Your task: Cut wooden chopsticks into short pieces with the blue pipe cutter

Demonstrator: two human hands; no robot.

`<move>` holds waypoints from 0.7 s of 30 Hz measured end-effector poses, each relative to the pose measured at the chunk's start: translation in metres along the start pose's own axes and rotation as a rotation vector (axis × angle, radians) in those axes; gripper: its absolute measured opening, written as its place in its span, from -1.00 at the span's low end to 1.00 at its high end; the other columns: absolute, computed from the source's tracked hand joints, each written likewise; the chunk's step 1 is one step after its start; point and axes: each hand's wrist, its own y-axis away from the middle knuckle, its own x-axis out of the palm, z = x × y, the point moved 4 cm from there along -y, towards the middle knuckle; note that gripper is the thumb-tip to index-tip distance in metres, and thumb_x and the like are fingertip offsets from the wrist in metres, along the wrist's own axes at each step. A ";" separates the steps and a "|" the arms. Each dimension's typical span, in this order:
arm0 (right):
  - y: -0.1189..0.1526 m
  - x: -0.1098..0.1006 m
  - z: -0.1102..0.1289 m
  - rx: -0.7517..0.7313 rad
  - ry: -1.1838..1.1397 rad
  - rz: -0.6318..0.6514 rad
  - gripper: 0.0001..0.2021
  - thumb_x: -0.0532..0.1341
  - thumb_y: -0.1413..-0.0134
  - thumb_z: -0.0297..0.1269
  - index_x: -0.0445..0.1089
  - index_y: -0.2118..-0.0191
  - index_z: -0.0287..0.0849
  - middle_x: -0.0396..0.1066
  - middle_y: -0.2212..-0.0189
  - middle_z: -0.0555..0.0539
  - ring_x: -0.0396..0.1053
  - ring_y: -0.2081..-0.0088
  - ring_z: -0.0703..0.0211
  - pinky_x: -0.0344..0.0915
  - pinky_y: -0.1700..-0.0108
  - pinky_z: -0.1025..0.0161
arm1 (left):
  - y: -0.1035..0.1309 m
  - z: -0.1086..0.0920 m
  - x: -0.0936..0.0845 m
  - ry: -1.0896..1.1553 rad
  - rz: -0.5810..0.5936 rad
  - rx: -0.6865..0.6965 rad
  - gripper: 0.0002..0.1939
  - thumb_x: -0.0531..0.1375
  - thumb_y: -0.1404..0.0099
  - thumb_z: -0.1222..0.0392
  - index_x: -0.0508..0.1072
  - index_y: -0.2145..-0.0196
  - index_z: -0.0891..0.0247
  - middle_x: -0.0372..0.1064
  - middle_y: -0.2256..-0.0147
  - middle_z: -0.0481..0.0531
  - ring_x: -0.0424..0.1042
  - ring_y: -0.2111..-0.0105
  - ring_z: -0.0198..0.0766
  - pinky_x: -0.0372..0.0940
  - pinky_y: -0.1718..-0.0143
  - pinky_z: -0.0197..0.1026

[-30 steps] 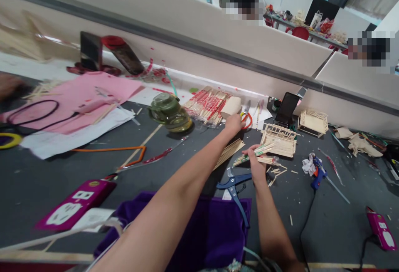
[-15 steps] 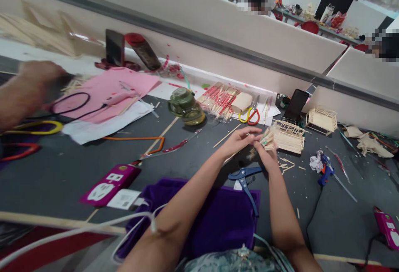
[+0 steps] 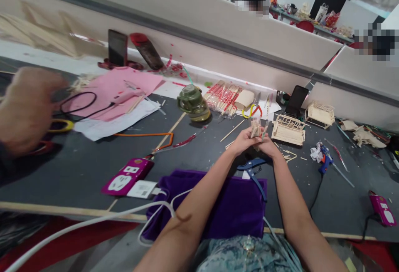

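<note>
Between both hands stands a small clear packet of short wooden sticks (image 3: 255, 129), raised over the dark table. My left hand (image 3: 243, 141) has its fingers closed round the packet's left side. My right hand (image 3: 267, 145) is closed at its right side, by a clear strip with green print. Some fingertips are hidden behind the packet. Just below my hands lies a blue-handled cutter (image 3: 254, 168), partly on a purple cloth (image 3: 237, 209). A small wooden stick model (image 3: 288, 130) sits right of my hands, with loose cut sticks (image 3: 289, 154) in front of it.
A blue glue gun (image 3: 326, 161) lies at right, a second wooden model (image 3: 320, 114) behind. Left of my hands are a green jar (image 3: 195, 103), bagged sticks (image 3: 224, 97), scissors (image 3: 252, 110) and a purple power strip (image 3: 127, 176). Another person's blurred hand (image 3: 28, 105) reaches in at far left.
My hands have drawn together round the packet, which now stands more upright. The other person's hand at far left has come lower and nearer. The view has shifted slightly.
</note>
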 end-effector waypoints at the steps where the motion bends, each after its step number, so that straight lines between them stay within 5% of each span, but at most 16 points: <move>1: 0.001 0.001 -0.003 0.017 -0.002 -0.012 -0.87 0.30 0.13 -0.24 0.47 0.41 -0.17 0.50 0.39 -0.03 0.43 0.28 0.10 0.42 0.13 0.15 | -0.001 0.004 0.000 0.001 -0.008 -0.012 -0.42 0.50 0.05 -0.04 0.58 0.12 0.33 0.62 0.21 0.20 0.59 0.14 0.01 0.39 -0.02 0.03; 15: 0.003 0.000 -0.003 0.055 0.006 -0.175 -0.78 0.37 0.27 -0.32 0.52 0.35 -0.20 0.55 0.41 0.00 0.46 0.33 0.11 0.43 0.16 0.13 | -0.011 0.013 0.004 0.051 -0.178 -0.011 -0.44 0.53 0.17 -0.05 0.57 0.28 0.37 0.62 0.30 0.21 0.58 0.21 -0.01 0.42 0.09 -0.02; 21: 0.031 -0.028 0.020 -0.003 0.068 -0.351 -0.73 0.36 0.05 -0.16 0.53 0.20 -0.15 0.51 0.13 -0.12 0.44 0.13 0.07 0.38 0.08 0.16 | -0.010 0.007 0.001 0.014 -0.200 0.073 -0.51 0.51 0.10 -0.07 0.58 0.31 0.34 0.61 0.31 0.15 0.57 0.25 -0.10 0.40 0.07 -0.06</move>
